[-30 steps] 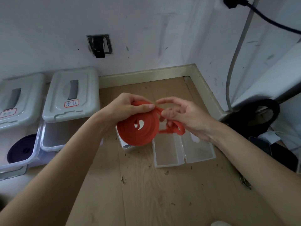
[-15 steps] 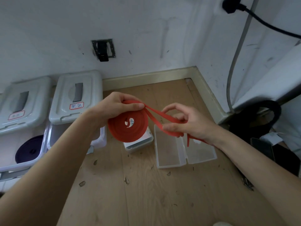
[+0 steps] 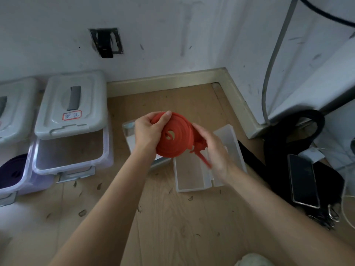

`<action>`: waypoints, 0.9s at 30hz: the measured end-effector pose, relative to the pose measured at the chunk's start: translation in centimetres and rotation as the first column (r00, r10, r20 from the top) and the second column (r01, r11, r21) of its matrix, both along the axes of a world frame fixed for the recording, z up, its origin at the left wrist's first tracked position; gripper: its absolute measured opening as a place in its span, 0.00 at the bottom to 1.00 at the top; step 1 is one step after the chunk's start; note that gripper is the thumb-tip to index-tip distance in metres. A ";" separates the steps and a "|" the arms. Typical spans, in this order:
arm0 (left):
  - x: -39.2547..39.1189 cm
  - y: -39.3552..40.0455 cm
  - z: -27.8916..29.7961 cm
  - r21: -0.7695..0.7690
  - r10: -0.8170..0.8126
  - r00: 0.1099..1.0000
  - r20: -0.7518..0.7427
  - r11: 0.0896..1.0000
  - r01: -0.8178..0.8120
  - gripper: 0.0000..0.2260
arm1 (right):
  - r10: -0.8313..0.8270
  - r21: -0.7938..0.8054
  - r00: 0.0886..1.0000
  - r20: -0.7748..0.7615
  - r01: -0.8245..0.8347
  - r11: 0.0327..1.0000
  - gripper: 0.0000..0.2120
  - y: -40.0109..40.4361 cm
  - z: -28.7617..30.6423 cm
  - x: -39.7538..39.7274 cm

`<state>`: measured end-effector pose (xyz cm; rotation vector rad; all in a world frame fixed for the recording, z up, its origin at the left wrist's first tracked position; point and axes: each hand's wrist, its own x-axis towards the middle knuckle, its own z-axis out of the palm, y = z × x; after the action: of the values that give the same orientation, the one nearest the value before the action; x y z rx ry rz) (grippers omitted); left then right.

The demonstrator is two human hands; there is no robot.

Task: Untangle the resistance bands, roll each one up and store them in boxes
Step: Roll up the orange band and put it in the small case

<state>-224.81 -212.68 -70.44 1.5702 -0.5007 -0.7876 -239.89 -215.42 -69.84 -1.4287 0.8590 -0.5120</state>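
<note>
Head view: L hand (image 3: 148, 131) grips the red resistance band (image 3: 172, 138), wound into a flat coil, thumb curled over the coil's far-left rim, held above the wood floor (image 3: 172, 217) at frame centre. R hand (image 3: 215, 150), motion-blurred, is at the coil's right edge, touching it; its fingers are curled round the loose red tail, which bunches there and trails down toward the near side. Below the hands lies an open clear plastic case (image 3: 192, 175), 2 halves flat on the floor; a 2nd clear box (image 3: 128, 131) sits just left of it, partly hidden by the L wrist. At left, 2 translucent storage bins w/ grey lids tipped back: the nearer-centre bin (image 3: 71, 152) and, at the frame's left edge, a bin (image 3: 11, 179) holding a rolled purple band (image 3: 11, 169). At right, a black bag (image 3: 284, 150) w/ a phone (image 3: 303, 179) lying on it, by the white wall (image 3: 172, 35) corner.
</note>
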 end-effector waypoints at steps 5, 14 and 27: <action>-0.7 0.2 -2.6 0.028 0.062 0.985 -0.159 0.998 -0.058 0.04 | 0.159 0.063 0.982 -0.103 -0.153 0.986 0.22 -2.3 -1.3 -2.0; -2.3 0.2 -5.0 0.099 0.120 0.929 -0.351 0.991 -0.091 0.04 | -0.057 -0.131 0.986 -0.157 0.036 0.991 0.19 -1.7 -4.1 -1.3; -4.5 -0.3 -6.4 0.067 -0.022 0.993 0.113 0.998 0.015 0.04 | -0.067 0.266 0.994 -0.086 0.087 0.960 0.13 -2.5 -4.7 -2.7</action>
<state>-229.35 -212.94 -76.83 1.6804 -0.5774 -0.7383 -242.57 -217.95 -74.54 -1.1740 1.0086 -0.3837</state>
